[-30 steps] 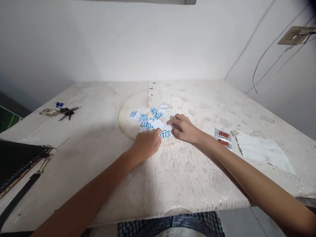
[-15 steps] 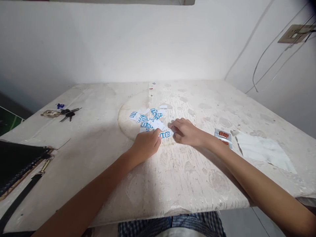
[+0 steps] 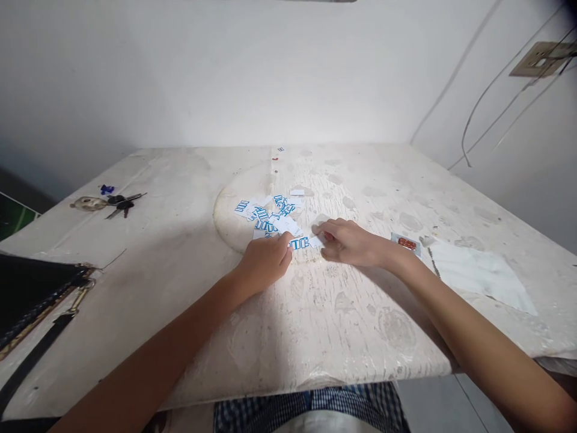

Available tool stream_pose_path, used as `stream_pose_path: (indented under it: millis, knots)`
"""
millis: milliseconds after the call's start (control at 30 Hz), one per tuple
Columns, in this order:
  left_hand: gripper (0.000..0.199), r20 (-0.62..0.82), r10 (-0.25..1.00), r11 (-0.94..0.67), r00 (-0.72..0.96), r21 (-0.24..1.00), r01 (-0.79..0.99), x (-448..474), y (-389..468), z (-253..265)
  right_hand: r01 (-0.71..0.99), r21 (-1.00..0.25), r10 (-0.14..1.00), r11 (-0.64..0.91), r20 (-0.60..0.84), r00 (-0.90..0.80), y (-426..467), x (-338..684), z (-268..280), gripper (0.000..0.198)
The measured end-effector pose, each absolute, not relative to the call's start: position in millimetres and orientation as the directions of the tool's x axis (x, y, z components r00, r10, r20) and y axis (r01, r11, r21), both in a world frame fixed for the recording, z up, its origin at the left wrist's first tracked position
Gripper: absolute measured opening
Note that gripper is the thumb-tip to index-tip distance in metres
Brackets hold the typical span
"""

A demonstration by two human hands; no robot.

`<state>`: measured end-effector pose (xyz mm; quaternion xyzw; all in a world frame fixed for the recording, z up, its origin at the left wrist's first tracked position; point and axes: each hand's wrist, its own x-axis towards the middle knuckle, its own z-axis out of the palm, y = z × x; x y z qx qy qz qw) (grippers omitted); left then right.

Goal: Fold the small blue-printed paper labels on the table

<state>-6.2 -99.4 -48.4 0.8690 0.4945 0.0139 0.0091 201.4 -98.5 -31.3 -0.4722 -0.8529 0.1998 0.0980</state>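
Observation:
My left hand (image 3: pixel 267 260) is closed, with thumb and forefinger pinching the left end of a white paper piece with blue print (image 3: pixel 299 243). At the right end of this piece, the curled fingers of my right hand (image 3: pixel 345 242) close on its white edge; the exact grip is partly hidden. Just beyond the hands lies a loose pile of similar paper scraps (image 3: pixel 265 218), white with blue lettering, overlapping one another. A small white slip (image 3: pixel 297 192) lies apart behind the pile.
Keys with a fob (image 3: pixel 118 203) and a small blue object (image 3: pixel 107 189) lie at left, near a black bag (image 3: pixel 36 294) with a strap. On the right are a foil pack with reddish-brown contents (image 3: pixel 407 242) and a white cloth-like sheet (image 3: pixel 482 270). A wall stands behind the table.
My right hand has shifted very slightly right, and more of the white edge shows by its fingers. My left hand keeps its pinch. The view has tilted down a little.

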Motion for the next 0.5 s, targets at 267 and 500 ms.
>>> stream_pose_path:
  millis: [267, 500]
  knots:
    - [0.023, 0.024, 0.853, -0.522, 0.521, 0.012, 0.853, -7.3, -98.2, -49.7, 0.776, -0.411, 0.828, 0.478, -0.084, -0.554, -101.0, 206.8, -29.6, 0.017]
    - [0.023, 0.035, 0.845, -0.534, 0.534, 0.006, 0.845, -7.4, -98.0, -49.9, 0.637, -0.573, 0.786, 0.516, 0.020, -0.618, -101.4, 214.2, -26.0, 0.015]
